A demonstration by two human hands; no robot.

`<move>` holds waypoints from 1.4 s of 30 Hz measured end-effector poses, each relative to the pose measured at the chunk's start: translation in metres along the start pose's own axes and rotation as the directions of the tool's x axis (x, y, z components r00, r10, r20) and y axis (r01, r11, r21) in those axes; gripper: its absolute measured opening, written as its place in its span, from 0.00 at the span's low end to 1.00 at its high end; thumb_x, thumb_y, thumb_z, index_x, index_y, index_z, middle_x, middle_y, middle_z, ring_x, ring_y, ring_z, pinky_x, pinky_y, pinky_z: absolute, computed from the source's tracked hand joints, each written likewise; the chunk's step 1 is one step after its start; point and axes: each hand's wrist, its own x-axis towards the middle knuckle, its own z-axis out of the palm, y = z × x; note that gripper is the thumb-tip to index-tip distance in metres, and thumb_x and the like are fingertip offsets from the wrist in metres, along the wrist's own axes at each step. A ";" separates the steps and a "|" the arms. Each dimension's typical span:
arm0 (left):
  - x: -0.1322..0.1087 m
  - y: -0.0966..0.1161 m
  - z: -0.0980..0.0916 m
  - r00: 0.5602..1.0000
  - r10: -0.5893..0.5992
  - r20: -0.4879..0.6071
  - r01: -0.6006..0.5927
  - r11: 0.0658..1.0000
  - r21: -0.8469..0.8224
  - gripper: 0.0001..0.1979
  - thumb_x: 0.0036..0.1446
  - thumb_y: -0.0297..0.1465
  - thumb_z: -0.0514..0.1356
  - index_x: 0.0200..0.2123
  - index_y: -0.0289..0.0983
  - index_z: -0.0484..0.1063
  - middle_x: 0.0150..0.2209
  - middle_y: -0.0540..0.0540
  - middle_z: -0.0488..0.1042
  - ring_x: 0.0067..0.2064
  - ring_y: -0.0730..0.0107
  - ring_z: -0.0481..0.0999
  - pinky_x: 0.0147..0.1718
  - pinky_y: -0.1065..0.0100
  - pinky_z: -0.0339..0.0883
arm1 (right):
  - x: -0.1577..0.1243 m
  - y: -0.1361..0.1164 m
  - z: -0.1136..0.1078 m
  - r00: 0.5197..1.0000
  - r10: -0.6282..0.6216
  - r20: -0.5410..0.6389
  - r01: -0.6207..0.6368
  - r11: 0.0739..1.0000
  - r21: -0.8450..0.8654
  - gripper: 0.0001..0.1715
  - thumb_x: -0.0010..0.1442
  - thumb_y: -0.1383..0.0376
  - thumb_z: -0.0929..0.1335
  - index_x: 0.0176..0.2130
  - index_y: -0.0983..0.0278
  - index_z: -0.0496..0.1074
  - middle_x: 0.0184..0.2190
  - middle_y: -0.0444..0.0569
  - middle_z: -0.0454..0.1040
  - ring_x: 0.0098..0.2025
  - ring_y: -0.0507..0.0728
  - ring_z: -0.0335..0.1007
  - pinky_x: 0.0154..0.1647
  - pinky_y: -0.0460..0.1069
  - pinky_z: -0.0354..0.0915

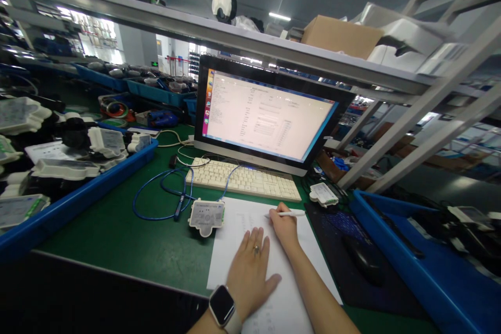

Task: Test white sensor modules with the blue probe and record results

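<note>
My left hand [250, 269] lies flat with its fingers spread on a white sheet of paper [313, 266]. A ring and a watch [222, 305] are on that arm. My right hand [284, 224] is closed around a white pen [293, 213], whose tip points left at the sheet. Faint handwriting shows on the paper near the pen and below my left hand. Just left of the sheet sits a white electronic module [206, 217] with a printed label, and a blue cable [156, 216] loops beside it.
A keyboard [242, 180] stands before a lit monitor [262, 115]. Blue bins with devices flank me, left [97, 195] and right [407, 261]. A mouse [362, 259] rests on a dark pad [340, 229]; another module [323, 194] lies above it. An overhead shelf [250, 44] carries boxes.
</note>
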 end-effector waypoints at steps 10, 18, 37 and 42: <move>0.001 0.001 -0.001 1.000 0.007 -0.029 -0.006 1.000 0.021 0.35 0.59 0.49 0.48 0.60 0.27 0.54 0.63 0.32 0.48 0.64 0.50 0.47 0.61 0.52 0.48 | 0.000 0.003 0.001 0.999 0.021 -0.030 -0.021 1.000 0.017 0.11 0.43 0.60 0.62 0.17 0.58 0.53 0.10 0.38 0.60 0.17 0.53 0.57 0.22 0.47 0.55; 0.000 0.000 0.001 1.000 0.005 -0.022 -0.005 1.000 0.007 0.36 0.59 0.49 0.46 0.61 0.27 0.52 0.63 0.31 0.46 0.65 0.50 0.44 0.62 0.52 0.45 | 0.001 0.006 0.000 0.999 0.013 -0.033 -0.013 1.000 -0.003 0.11 0.44 0.60 0.62 0.16 0.58 0.53 0.10 0.37 0.59 0.17 0.53 0.56 0.24 0.46 0.56; 0.001 0.001 0.000 0.999 0.008 -0.048 -0.007 1.000 0.022 0.35 0.59 0.48 0.47 0.60 0.28 0.54 0.63 0.32 0.49 0.64 0.50 0.48 0.60 0.52 0.48 | -0.001 0.001 -0.001 1.000 -0.018 -0.005 0.018 0.999 -0.037 0.11 0.44 0.60 0.62 0.16 0.58 0.53 0.10 0.38 0.60 0.17 0.53 0.57 0.22 0.47 0.55; 0.001 0.002 -0.002 1.000 0.006 -0.030 -0.006 1.000 0.014 0.35 0.59 0.49 0.47 0.60 0.27 0.54 0.63 0.31 0.48 0.64 0.49 0.47 0.61 0.52 0.47 | -0.001 0.000 0.000 1.000 -0.010 -0.011 0.010 0.999 -0.045 0.11 0.42 0.60 0.62 0.16 0.58 0.53 0.10 0.38 0.59 0.17 0.53 0.56 0.22 0.47 0.55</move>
